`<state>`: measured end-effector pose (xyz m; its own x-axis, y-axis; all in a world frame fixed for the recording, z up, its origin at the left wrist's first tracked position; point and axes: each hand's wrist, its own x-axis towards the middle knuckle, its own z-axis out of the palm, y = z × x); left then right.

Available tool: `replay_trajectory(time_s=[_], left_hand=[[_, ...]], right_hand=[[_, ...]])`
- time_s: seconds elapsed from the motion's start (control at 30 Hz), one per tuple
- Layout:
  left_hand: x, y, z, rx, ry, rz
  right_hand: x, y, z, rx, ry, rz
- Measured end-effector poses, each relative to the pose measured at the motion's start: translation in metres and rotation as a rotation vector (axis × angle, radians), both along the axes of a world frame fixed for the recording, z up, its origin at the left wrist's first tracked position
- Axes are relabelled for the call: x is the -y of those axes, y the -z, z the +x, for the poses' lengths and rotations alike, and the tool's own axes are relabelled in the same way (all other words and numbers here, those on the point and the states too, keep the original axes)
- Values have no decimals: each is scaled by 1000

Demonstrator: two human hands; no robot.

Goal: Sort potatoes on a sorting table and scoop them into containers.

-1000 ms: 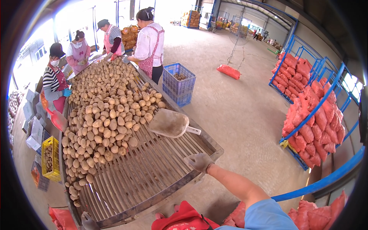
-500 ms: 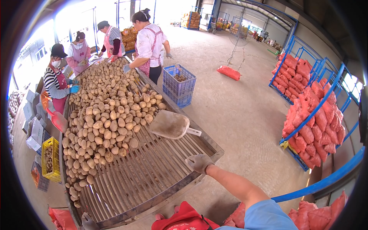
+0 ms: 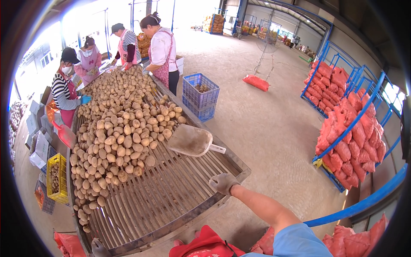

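Holding brown potatoes: yellow crate, blue crate

The left hand is cut off at the lower edge, its forearm out of view. The right hand shows its gloved back; its fingertips are hidden, so whether it grips the counter cannot be told. Heaped potatoes cover the far slats. The red apron runs out of the picture below. The upper blue crate hides the contents of the lower blue crate. Distant stacked sacks are too small to make out.
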<state>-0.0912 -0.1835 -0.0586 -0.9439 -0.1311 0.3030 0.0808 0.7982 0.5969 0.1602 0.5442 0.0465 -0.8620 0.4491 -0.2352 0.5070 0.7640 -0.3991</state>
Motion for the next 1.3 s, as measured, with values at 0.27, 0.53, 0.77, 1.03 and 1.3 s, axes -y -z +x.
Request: replay_trajectory(time_s=[0.27, 0.53, 0.77, 1.03, 1.3], left_hand=[[-1, 2, 0, -19, -8, 58], [0, 3, -1, -39, 23, 54], [3, 4, -2, -12, -1, 48], [4, 7, -4, -12, 15, 92], [3, 5, -2, -6, -7, 49]], right_hand=[[4, -5, 2, -51, 18, -6], [3, -3, 4, -88, 21, -9], [4, -6, 3, -65, 8, -4], [5, -4, 5, -146, 9, -10], [5, -8, 6, -106, -12, 2]])
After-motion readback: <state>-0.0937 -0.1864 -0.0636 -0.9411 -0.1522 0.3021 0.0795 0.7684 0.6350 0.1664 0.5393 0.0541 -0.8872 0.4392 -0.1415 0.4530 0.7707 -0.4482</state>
